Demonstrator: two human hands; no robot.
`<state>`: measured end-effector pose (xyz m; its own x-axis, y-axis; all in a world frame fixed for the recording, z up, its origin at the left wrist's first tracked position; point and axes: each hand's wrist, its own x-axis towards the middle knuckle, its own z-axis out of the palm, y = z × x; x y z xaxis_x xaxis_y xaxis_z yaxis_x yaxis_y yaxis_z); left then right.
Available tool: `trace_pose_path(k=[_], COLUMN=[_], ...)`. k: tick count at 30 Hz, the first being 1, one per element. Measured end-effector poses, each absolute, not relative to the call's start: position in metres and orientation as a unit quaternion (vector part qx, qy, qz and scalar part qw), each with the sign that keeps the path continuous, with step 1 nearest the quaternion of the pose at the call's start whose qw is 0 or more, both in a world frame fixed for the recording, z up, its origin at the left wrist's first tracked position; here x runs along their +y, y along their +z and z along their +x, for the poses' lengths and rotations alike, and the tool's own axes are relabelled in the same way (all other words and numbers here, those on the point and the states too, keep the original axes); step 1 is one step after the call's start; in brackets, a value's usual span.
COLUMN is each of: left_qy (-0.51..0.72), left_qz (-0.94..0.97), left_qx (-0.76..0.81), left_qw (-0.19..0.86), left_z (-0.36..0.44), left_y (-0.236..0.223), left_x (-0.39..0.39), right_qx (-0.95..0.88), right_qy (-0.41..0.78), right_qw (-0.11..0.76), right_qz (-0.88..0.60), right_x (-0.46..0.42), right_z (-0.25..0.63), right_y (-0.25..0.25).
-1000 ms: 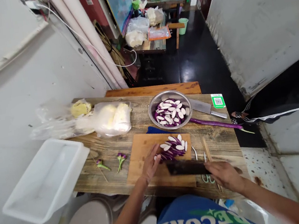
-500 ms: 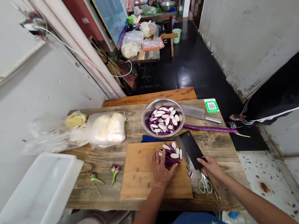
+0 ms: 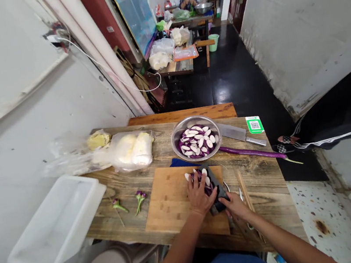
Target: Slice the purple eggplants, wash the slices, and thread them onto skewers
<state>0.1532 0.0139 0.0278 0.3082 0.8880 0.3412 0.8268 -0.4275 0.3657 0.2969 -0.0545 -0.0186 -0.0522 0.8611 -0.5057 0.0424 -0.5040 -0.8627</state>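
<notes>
A pile of sliced purple eggplant (image 3: 200,175) lies on the wooden cutting board (image 3: 170,203). My left hand (image 3: 198,196) rests flat on the slices with its fingers spread, pushing them against a dark cleaver (image 3: 216,185). My right hand (image 3: 235,205) grips the cleaver's handle, and the blade is slid in at the right side of the pile. Just behind the board stands a metal bowl (image 3: 176,135) holding more eggplant slices (image 3: 197,140).
A whole long eggplant (image 3: 252,152) and a second cleaver (image 3: 240,133) lie right of the bowl. Two eggplant stems (image 3: 129,201), a white tray (image 3: 55,224) and plastic bags (image 3: 121,151) are at the left. Chopsticks (image 3: 244,185) lie beside the board. A person sits far back.
The cleaver swung from lying crosswise near the table's front edge to the right of the pile, then slid in against the slices. My left hand closed over the pile.
</notes>
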Motion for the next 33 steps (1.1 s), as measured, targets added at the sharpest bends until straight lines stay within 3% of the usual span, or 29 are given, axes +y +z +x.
trace_pose_path(k=[9,15,21,27,30,33], left_qy=[0.349,0.382,0.425,0.459,0.397,0.341], left_qz=[0.788,0.791,0.802,0.729,0.712,0.729], left_qx=[0.502,0.476,0.418,0.491,0.554,0.576], left_qw=[0.064,0.037,0.049,0.131,0.170,0.145], left_z=[0.132,0.132,0.164,0.202,0.205,0.199], left_y=[0.032,0.086,0.133,0.100,0.078,0.067], left_x=[-0.007,0.012,0.097,0.191,0.211,0.216], right_qx=[-0.402,-0.440,-0.471,-0.509,-0.528,-0.535], right_qy=[0.629,0.598,0.513,0.426,0.382,0.351], right_qw=[0.301,0.318,0.341,0.275,0.228,0.202], right_qz=[-0.593,-0.590,-0.631,-0.695,-0.724,-0.741], right_x=[-0.067,-0.048,0.022,0.112,0.137,0.144], right_z=[0.272,0.274,0.301,0.325,0.339,0.358], right_y=[0.010,0.066,0.129,0.163,0.176,0.184])
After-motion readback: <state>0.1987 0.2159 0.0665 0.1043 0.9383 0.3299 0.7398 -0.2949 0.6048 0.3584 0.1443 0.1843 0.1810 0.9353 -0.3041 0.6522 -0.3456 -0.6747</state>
